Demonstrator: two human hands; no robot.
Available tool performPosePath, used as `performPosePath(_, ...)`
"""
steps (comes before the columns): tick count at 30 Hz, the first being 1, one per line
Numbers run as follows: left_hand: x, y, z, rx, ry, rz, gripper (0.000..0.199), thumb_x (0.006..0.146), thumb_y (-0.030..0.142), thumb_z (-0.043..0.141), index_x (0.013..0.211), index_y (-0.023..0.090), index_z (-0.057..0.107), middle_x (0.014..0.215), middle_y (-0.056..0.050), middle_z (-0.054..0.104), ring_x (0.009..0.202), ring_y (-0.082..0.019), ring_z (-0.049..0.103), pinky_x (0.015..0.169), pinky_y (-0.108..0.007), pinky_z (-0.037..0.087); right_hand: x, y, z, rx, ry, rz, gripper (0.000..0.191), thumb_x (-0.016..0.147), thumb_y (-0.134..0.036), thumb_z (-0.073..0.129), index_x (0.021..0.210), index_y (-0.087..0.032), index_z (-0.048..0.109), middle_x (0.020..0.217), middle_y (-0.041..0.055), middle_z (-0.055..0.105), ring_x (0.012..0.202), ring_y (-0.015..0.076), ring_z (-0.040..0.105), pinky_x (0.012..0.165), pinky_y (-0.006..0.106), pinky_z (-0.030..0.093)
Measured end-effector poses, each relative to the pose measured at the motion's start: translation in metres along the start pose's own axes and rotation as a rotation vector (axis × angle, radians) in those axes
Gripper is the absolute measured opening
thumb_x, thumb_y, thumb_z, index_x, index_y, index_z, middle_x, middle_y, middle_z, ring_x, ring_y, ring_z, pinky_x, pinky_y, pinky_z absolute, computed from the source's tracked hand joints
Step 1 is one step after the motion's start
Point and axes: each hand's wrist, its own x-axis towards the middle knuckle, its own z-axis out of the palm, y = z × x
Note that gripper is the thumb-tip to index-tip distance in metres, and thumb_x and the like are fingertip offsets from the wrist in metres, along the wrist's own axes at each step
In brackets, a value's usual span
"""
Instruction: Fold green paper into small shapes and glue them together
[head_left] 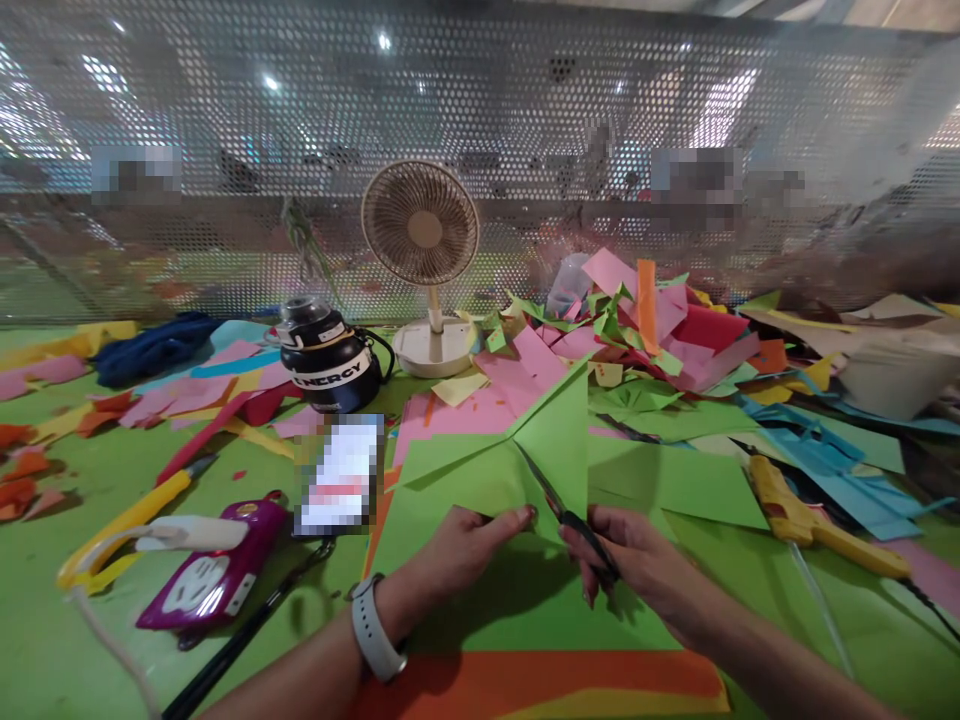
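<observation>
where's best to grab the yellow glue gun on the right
Probably the handle of the yellow glue gun, coming from the right: it juts that way, long and slim, while the dark nozzle points away to the upper left.

Scissors (574, 522): black handles. Behind scissors: paper (564, 425), plain light green; farther back, fan (424, 228), cream. Right of scissors: glue gun (817, 528), yellow. Left: watch (373, 630), white; device (241, 570), purple with white patch; bottle (330, 350), black, white band lettered black.

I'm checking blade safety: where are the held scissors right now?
The scissors are right of centre in the head view, held in the right hand, blades over green paper, with the left hand close by.
</observation>
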Motion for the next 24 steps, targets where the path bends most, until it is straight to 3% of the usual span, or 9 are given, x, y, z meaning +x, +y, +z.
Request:
performPosePath(6, -0.0003, 0.0021, -0.0005, -0.003, -0.009, 0.038, 0.052, 0.064, 0.063, 0.059, 0.042, 0.023, 0.032, 0.044, 0.007, 0.02, 0.049, -0.011, 0.021, 0.048, -0.03, 0.015, 0.0016, 0.0043, -0.0008, 0.031, -0.003, -0.03, 0.049, 0.064, -0.062, 0.072, 0.067, -0.017, 0.053, 0.047, -0.0051, 0.053, 0.044, 0.0083, 0.046, 0.048, 0.023, 0.036)
performPosePath(13, -0.0005, 0.0019, -0.0004, 0.058, 0.004, -0.071, 0.055, 0.062, 0.066, 0.058, 0.042, 0.023, 0.03, 0.043, 0.008, 0.019, 0.047, -0.009, 0.019, 0.046, -0.03, 0.012, 0.0025, 0.0064, -0.0026, 0.037, -0.009, -0.051, 0.046, 0.067, -0.058, 0.072, 0.071, -0.015, 0.056, 0.048, -0.0046, 0.054, 0.044, 0.0076, 0.046, 0.047, 0.021, 0.035)
performPosePath(21, 0.0001, 0.0012, -0.0003, 0.091, 0.002, -0.037, 0.052, 0.065, 0.061, 0.055, 0.043, 0.023, 0.028, 0.044, 0.009, 0.019, 0.047, -0.009, 0.02, 0.046, -0.028, 0.015, 0.0019, 0.0062, -0.0022, 0.062, -0.011, -0.05, 0.044, 0.067, -0.055, 0.074, 0.07, -0.015, 0.056, 0.046, -0.0041, 0.055, 0.043, 0.007, 0.046, 0.047, 0.02, 0.036)
performPosePath(24, -0.0001, 0.0033, 0.0002, 0.052, 0.001, 0.022, 0.046, 0.068, 0.054, 0.057, 0.045, 0.022, 0.035, 0.044, 0.008, 0.026, 0.048, -0.01, 0.026, 0.046, -0.026, 0.02, 0.0025, 0.0078, -0.003, 0.074, -0.016, -0.066, 0.043, 0.066, -0.054, 0.075, 0.071, -0.014, 0.057, 0.047, -0.0049, 0.053, 0.043, 0.007, 0.045, 0.047, 0.02, 0.038)
